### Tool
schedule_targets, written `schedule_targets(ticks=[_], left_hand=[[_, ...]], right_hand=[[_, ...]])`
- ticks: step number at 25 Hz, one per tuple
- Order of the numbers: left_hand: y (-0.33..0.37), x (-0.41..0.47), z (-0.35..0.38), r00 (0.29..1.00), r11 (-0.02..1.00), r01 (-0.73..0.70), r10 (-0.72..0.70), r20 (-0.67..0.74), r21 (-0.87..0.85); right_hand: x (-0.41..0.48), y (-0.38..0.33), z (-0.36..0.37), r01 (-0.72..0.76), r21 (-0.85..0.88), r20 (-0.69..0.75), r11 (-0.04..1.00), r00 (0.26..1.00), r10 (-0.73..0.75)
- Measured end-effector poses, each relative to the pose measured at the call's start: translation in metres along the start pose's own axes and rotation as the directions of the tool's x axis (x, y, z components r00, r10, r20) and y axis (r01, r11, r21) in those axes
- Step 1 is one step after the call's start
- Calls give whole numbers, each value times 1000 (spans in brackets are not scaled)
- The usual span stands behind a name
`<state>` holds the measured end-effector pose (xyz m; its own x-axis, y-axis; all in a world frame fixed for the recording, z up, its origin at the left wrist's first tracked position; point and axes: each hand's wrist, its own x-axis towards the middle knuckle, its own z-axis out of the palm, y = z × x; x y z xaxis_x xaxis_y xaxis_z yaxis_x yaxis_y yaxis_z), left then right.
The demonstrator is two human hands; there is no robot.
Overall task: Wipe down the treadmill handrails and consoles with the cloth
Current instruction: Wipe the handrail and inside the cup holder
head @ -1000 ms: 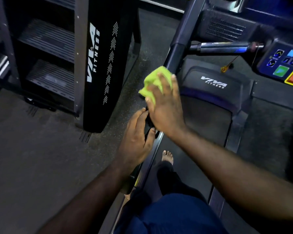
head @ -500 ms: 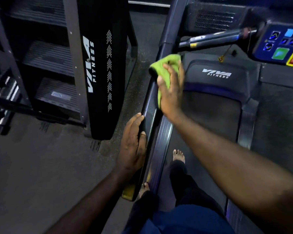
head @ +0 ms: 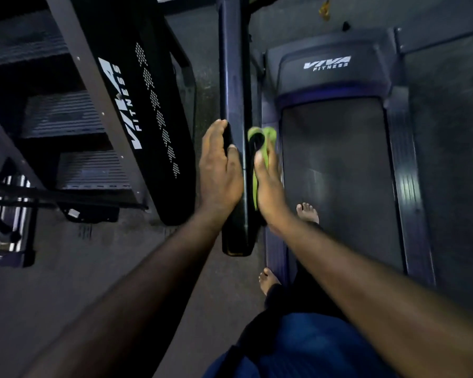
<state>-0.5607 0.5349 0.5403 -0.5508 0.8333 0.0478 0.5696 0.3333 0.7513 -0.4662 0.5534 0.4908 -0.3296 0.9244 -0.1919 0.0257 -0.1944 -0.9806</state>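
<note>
While right hand [head: 268, 186] presses green cloth [head: 269, 133] to handrail [head: 234, 77], left hand [head: 219, 170] flat opposite, grips released, VIVA FITNESS on hood [head: 328, 45].

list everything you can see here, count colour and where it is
handrail: one, black, centre, running away from the person
cloth: one, green, against the handrail's right side
treadmill belt: one, dark grey, right of the handrail
motor cover: one, grey with white VIVA FITNESS lettering, at the belt's far end
hanging tag: one, yellowish, top edge, too blurred to identify
stair machine: one, black with white VIVA FITNESS lettering, left
floor: dark grey, lower left
bare feet: two, one on the belt, one near its left edge
left hand: one, flat on the handrail's left side
right hand: one, pressing the cloth to the handrail
</note>
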Motion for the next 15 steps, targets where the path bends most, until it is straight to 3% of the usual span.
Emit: schedule_targets(ticks=[2, 4, 6, 9, 12, 15], left_hand=[[-1, 1, 1, 1000, 1000, -6, 6, -26, -23], [-4, 3, 4, 999, 999, -16, 15, -38, -33], [-8, 3, 5, 998, 999, -39, 39, -46, -5], [-11, 4, 8, 994, 994, -88, 92, -62, 60], [-10, 5, 7, 993, 993, -93, 97, -63, 71], [-9, 3, 6, 995, 995, -78, 82, -56, 61]], right_hand=[[-67, 11, -3, -161, 75, 8, 984, 987, 161], [-92, 15, 0, -196, 84, -44, 977, 979, 201], [-61, 17, 5, -199, 67, -29, 978, 979, 201], [1, 28, 8, -356, 182, -27, 917, 930, 366], [-48, 11, 8, -256, 88, -24, 963, 966, 259], [-114, 9, 12, -174, 62, -161, 983, 970, 181]])
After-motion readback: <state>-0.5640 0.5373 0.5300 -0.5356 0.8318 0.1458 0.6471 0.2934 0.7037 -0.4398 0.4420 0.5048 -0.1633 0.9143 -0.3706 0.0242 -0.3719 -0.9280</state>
